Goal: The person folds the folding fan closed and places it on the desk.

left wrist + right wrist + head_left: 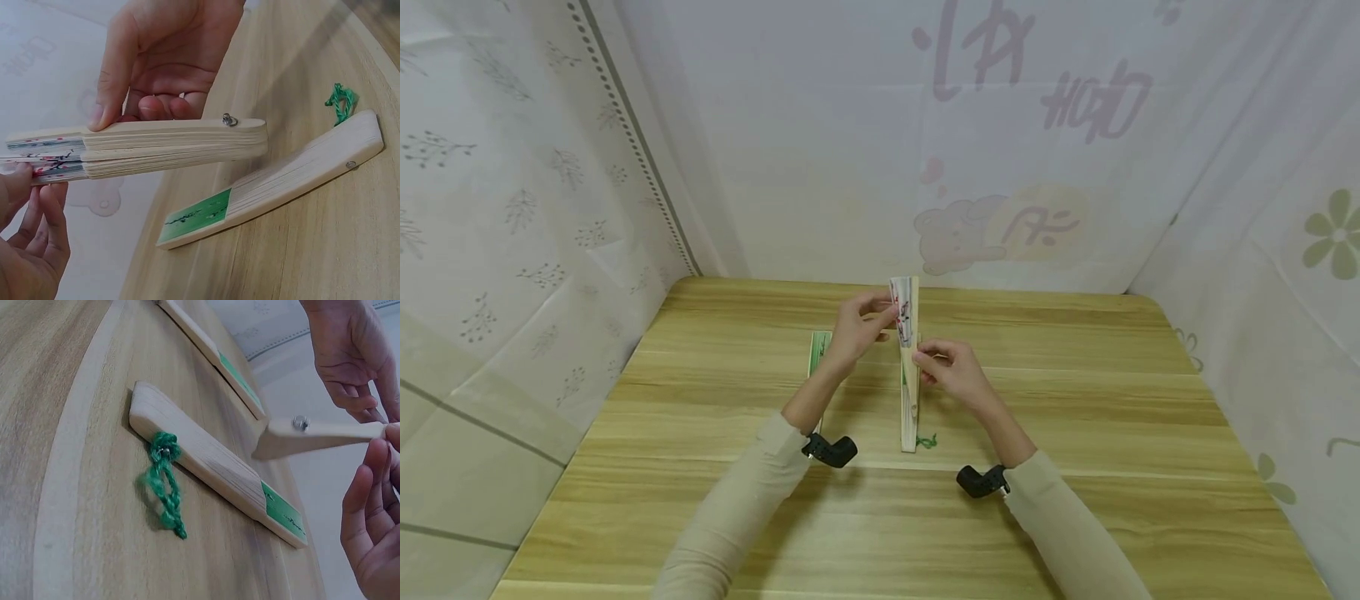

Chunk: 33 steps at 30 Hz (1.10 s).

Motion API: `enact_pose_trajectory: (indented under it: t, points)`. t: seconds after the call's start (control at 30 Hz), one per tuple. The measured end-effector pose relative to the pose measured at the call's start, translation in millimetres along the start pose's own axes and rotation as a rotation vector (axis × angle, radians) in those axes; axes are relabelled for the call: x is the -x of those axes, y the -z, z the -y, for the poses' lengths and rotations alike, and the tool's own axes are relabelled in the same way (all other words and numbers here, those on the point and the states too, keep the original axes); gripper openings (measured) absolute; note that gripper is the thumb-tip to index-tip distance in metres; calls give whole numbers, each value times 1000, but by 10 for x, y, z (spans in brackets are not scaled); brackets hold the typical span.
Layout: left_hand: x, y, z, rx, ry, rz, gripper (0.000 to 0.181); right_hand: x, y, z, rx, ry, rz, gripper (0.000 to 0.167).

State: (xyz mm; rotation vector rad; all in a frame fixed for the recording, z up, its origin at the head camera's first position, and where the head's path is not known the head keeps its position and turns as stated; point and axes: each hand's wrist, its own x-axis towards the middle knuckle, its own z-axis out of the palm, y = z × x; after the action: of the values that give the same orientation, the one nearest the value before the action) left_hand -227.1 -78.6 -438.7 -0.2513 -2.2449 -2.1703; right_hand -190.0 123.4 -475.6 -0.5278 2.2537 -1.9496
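Observation:
My left hand (856, 329) pinches the upper end of a nearly closed folding fan (906, 321), whose pale paper carries red blossoms and dark branches. Lower down, my right hand (953, 371) grips the same fan by its pale wooden ribs between thumb and fingers. The fan is held above the table, pivot end toward me. Beneath it lies a closed green folding fan (294, 181) with a green cord tassel (165, 487), largely hidden in the head view. Another closed green fan (820, 340) lies to the left, partly covered by my left forearm.
Everything lies on a wood-grain table (1060, 417) with rounded far corners. Patterned white curtains (820, 150) hang along the back and both sides. A black wrist camera (833, 451) sits on my left wrist, another black camera (981, 482) on my right.

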Motion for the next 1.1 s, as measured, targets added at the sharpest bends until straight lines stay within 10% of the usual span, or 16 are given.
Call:
enact_pose_trajectory:
  t: [0.73,0.93,1.1]
  points:
    - [32,-21,-17,-40,21,87,35,-16,-82,-95,1,-76,-104,18]
    - [74,-29,-133,-62,52,114,32,87,-102,196,-63,-100,-65,18]
    - [-1,-33,37,-88,36,88,31,129,-88,208,-83,-49,-39,16]
